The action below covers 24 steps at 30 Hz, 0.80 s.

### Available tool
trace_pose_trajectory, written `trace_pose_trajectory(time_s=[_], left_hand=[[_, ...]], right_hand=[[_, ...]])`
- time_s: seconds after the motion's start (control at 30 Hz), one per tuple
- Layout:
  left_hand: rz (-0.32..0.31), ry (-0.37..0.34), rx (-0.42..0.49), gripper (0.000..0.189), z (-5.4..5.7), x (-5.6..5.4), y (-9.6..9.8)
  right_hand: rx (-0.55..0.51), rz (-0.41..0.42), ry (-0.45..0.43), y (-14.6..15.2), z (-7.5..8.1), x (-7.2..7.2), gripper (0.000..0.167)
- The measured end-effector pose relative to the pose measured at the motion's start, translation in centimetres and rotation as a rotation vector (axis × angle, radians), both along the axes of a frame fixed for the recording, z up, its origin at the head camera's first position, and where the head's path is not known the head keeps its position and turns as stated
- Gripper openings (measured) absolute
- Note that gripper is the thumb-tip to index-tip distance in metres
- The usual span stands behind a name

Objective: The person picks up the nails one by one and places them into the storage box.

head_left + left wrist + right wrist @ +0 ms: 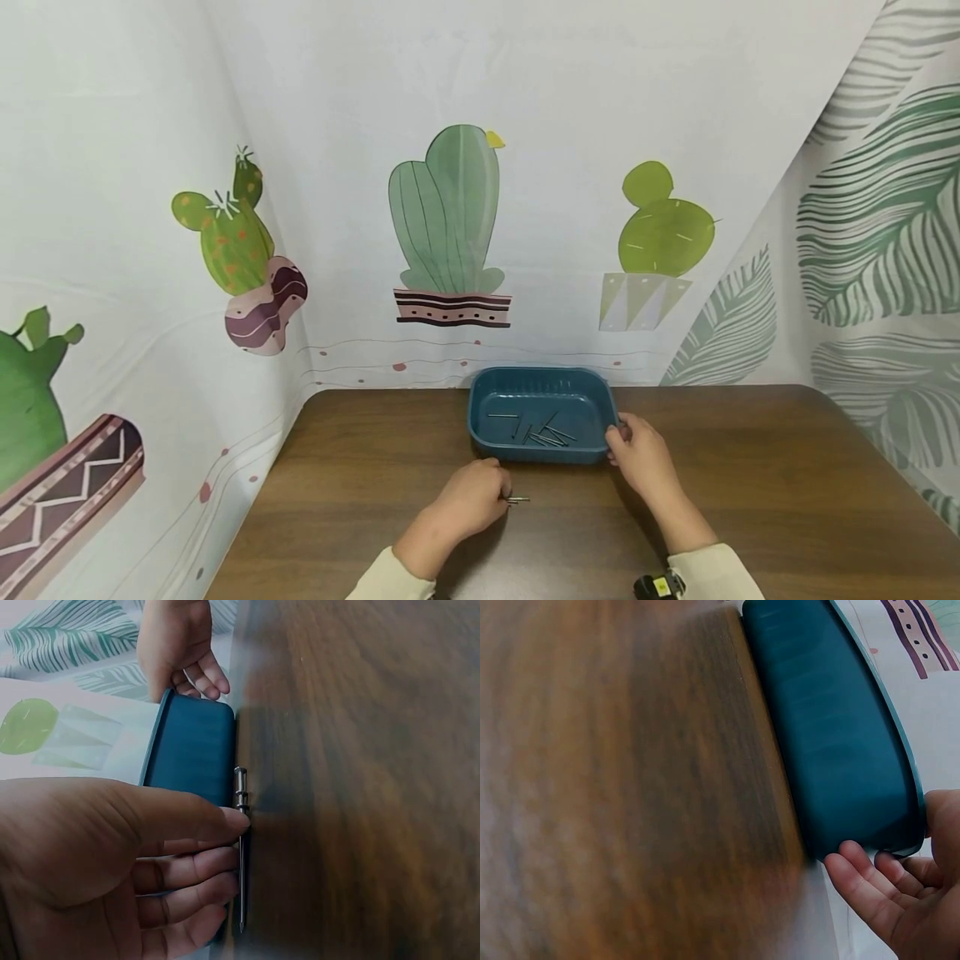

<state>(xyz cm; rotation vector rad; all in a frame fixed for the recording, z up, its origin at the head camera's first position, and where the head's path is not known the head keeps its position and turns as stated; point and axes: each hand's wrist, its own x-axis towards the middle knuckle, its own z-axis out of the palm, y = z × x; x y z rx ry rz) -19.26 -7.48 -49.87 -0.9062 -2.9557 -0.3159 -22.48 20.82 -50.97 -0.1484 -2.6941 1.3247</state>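
Observation:
A blue plastic basket (585,455) stands at the far edge of the table, with several metal nails (557,431) scattered over its bottom. In front of it, my left hand (474,498) pinches a few nails (241,870) between thumb and fingers. They lie side by side, heads together and a point showing at the other end in the left wrist view. My right hand (643,457) grips the basket's near right corner, thumb at the rim and fingers against the outer wall (832,735).
The brown wooden table (360,450) reaches back to a white cloth backdrop (555,208) printed with cacti. A leaf-patterned cloth (885,217) hangs at the right. A black device with a yellow label (660,586) sits at the right wrist.

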Motion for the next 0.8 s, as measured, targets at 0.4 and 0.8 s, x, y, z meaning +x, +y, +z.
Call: trace_pose_trajectory(time_s=[0.4,0.8], left_hand=[[-0.018,-0.130,0.119,0.013,0.1,-0.4,-0.6],[-0.008,-0.204,0.159,0.014,-0.1,-0.7,-1.1]], right_hand=[[0.001,-0.006,0.004,0.0,0.0,-0.1,0.045],[0.022,-0.003,0.007,0.0,-0.1,-0.1,0.045]])
